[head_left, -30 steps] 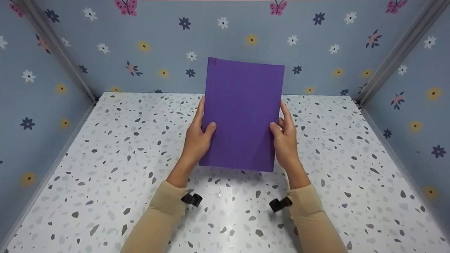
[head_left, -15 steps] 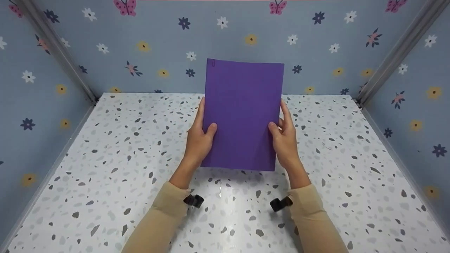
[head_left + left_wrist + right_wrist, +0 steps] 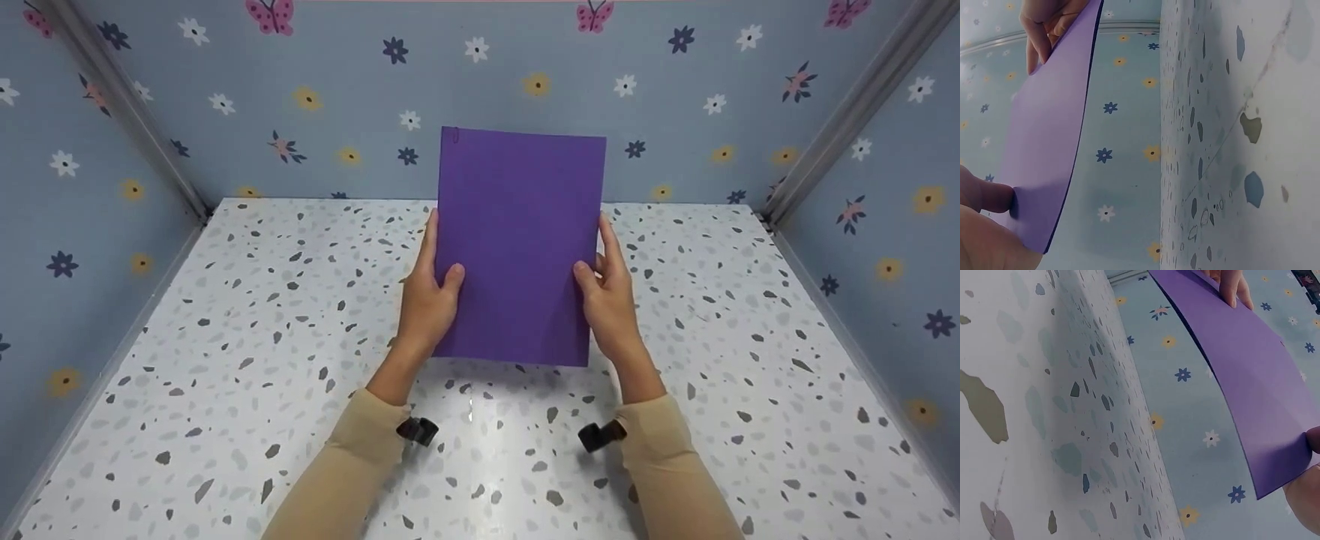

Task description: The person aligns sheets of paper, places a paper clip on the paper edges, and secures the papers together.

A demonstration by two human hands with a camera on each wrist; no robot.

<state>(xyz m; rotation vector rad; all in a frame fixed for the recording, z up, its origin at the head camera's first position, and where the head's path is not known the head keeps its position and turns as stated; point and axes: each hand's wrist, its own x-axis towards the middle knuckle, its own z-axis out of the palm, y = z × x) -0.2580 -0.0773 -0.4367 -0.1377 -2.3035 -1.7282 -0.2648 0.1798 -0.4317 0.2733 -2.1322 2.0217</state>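
Observation:
A purple sheet of card or paper [image 3: 517, 225] is held up over the tabletop, its top edge leaning toward the back wall. A small paper clip [image 3: 455, 135] sits at its upper left corner. My left hand [image 3: 429, 304] grips the left edge, thumb on the near face and fingers behind. On the opposite edge my right hand [image 3: 609, 300] does the same, its thumb a little bent. Both wrist views show the purple sheet [image 3: 1053, 124] bowed slightly between the hands, its lower edge raised above the table. Most fingers are hidden behind it.
The white speckled tabletop [image 3: 262, 360] lies below. Blue flower-patterned panels enclose it, with a back wall [image 3: 337, 90], a left wall [image 3: 75, 217] and a right wall [image 3: 885, 217]. Grey metal posts [image 3: 847, 112] stand at the corners. Small black devices [image 3: 600, 436] are worn at both sleeves.
The purple sheet has turned slightly anticlockwise and sits straighter, with its lower edge shifted a little right. My left hand has moved slightly right with it; both grips are unchanged.

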